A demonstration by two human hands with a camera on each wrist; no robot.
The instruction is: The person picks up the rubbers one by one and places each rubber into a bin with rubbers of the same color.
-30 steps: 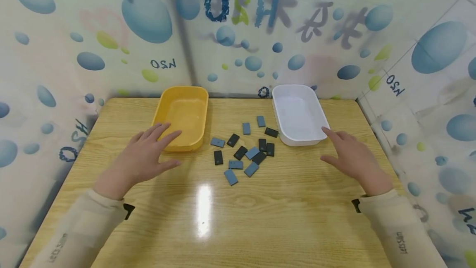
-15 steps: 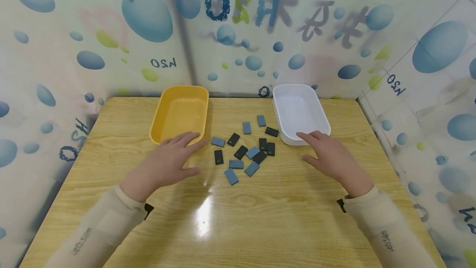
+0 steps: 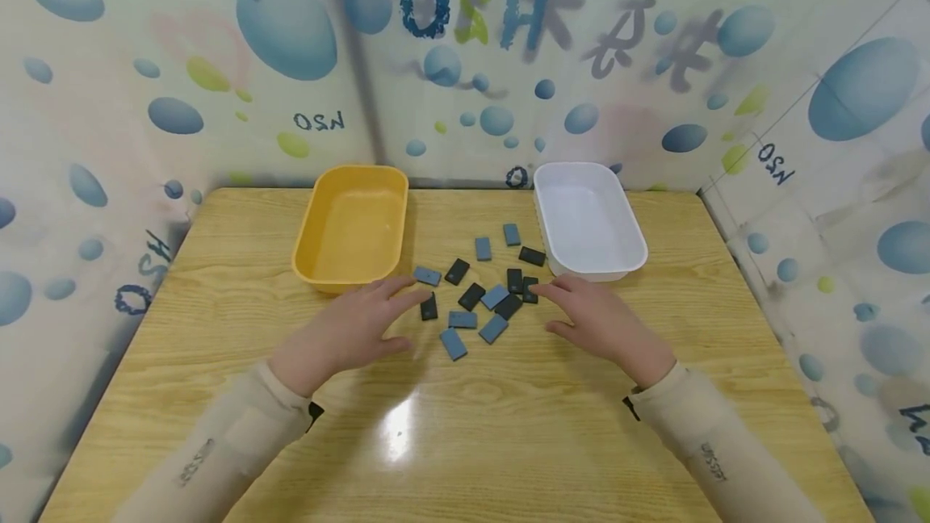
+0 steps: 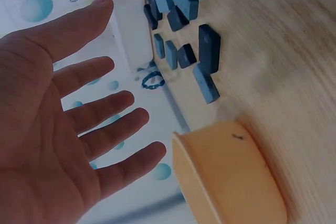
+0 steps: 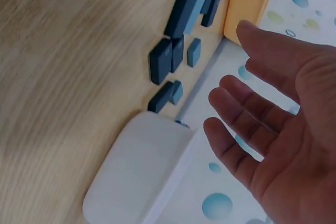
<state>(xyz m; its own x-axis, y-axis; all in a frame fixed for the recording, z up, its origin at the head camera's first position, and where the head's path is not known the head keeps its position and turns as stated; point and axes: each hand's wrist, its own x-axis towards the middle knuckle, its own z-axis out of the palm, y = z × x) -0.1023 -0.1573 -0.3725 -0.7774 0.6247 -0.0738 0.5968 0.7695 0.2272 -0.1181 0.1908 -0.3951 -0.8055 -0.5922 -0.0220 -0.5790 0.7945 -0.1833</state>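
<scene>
Blue and green bubbles and loose lettering cover the walls (image 3: 632, 107) around a wood-grained bench (image 3: 508, 442), whose glossy top catches a bright streak of light (image 3: 397, 430). At its far edge stand two shallow bins, a yellow bin (image 3: 353, 232) on my left and a white bin (image 3: 588, 220) on my right. Between them and a little nearer to me lies a loose scatter of small flat tiles, seven blue tiles (image 3: 494, 328) and seven black tiles (image 3: 471, 296), turned at various angles. Some lie well apart; toward the middle a few crowd together, edges meeting or nearly so. My left grip (image 3: 347, 335) is spread, palm turned inward and fingers loosely straight, just in front of the yellow bin; seen from my head, its index fingertip overlaps the leftmost black tile (image 3: 429, 311). My right grip (image 3: 610, 325) is likewise spread, its fingers gently bent, in front of the white bin, with its index fingertip over the edge of a black tile on the right of the cluster (image 3: 527, 282). I cannot tell whether either fingertip touches its tile. Pale sleeves (image 3: 240, 434) with dark lettering cover both my forearms.
</scene>
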